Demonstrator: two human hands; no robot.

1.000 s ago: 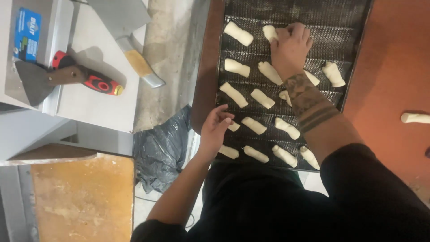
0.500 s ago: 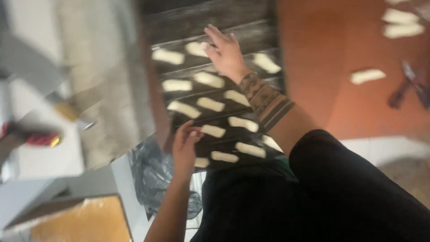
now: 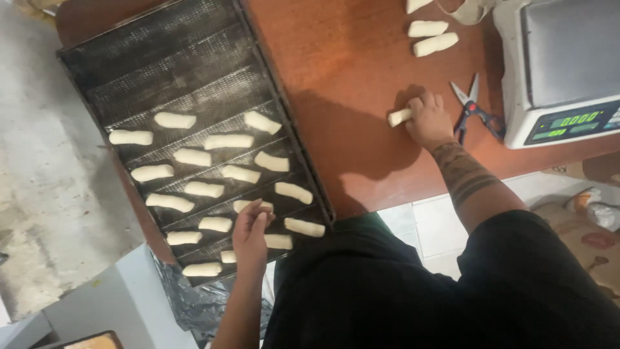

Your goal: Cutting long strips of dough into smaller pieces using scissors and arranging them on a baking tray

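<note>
Right hand (image 3: 429, 120) around dough piece (image 3: 400, 117), orange table (image 3: 349, 77).

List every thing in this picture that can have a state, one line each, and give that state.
Left hand: resting on a dough piece on the tray.
Right hand: closed around a dough piece on the table.
Baking tray: near half filled with dough pieces, far half bare.
Scissors: lying open.
Scale: display lit, platform bare.

1. The baking tray (image 3: 187, 77) is dark, matt, ridged metal.
2. The table (image 3: 349, 97) right of the tray is smooth reddish wood.
3. Dough pieces (image 3: 229, 141) on the tray look soft, matt.
</note>
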